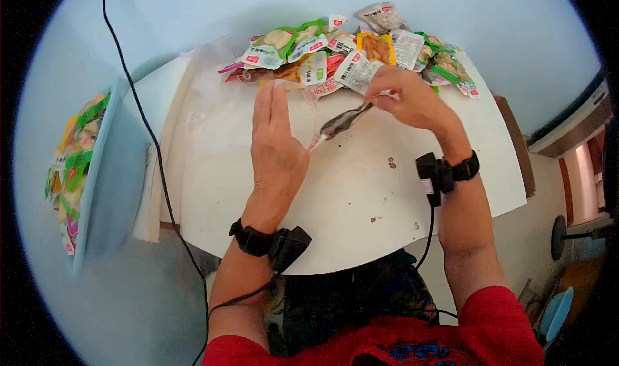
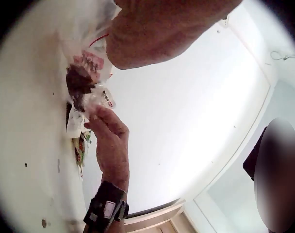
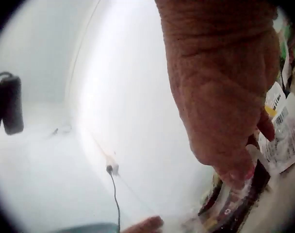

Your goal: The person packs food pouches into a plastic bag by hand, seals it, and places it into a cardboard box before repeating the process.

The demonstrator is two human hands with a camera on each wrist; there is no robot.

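A narrow clear food pouch [image 1: 345, 122] with dark contents slants between the two hands above the table. My right hand [image 1: 412, 98] pinches its upper end between thumb and fingers. In the left wrist view, the pouch [image 2: 81, 80] shows red and pink print, with the right hand [image 2: 111, 141] at one end. My left hand [image 1: 277, 153] has two fingers stretched straight toward the pile, its back to the head camera. The pouch's lower end meets the left hand's thumb side. That thumb is hidden, so I cannot tell whether it pinches the pouch.
A pile of packaged snacks [image 1: 367, 53] lies along the back of the white table [image 1: 335, 218]. Clear plastic [image 1: 209, 89] covers the table's left part. Beside it, a blue tub [image 1: 106, 192] holds more packets. A black cable [image 1: 145, 121] hangs down at the left.
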